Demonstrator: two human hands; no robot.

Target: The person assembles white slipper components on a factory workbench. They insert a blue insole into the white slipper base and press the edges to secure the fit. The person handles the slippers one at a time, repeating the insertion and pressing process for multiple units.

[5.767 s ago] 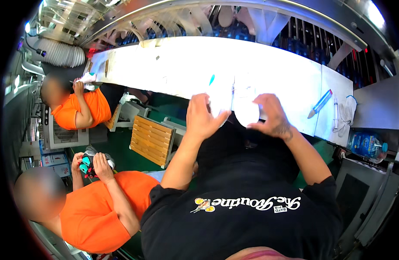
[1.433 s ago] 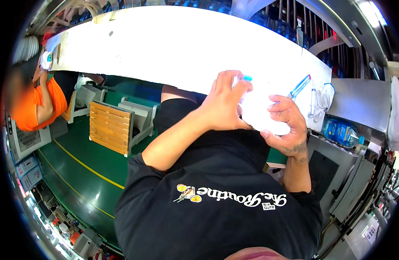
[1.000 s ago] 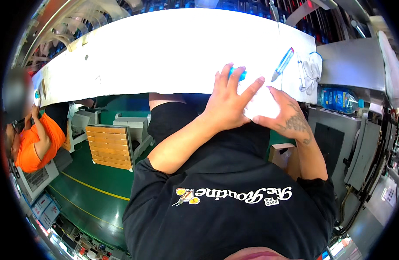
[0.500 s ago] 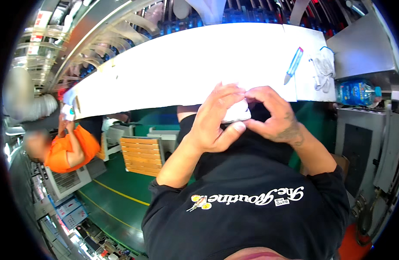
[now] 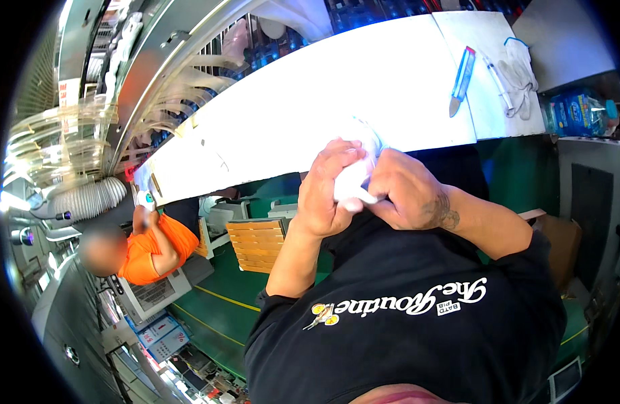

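— At the near edge of the white worktable [image 5: 310,114], what do your hands do now?

— Both are closed around a small white object [image 5: 353,188], maybe a soft cloth or plastic piece; I cannot tell which. My left hand [image 5: 326,192] wraps it from the left and my right hand [image 5: 404,192] pinches it from the right, the fingers curled tight.

— What differs from half a second ago?

— My hands came a little lower and nearer to my chest, and the view turned, so the table now runs more diagonally. The person in the orange shirt [image 5: 152,246] appears lower on the left.

— What is hard to see?

— Most of the white object is hidden under my fingers; only a narrow strip shows between the hands. Its shape is not clear.

— Which way does it point?

— The visible part is long from upper right to lower left, its upper end toward the table. A blue-handled utility knife [image 5: 461,81] and white gloves [image 5: 522,71] lie well apart on the table.
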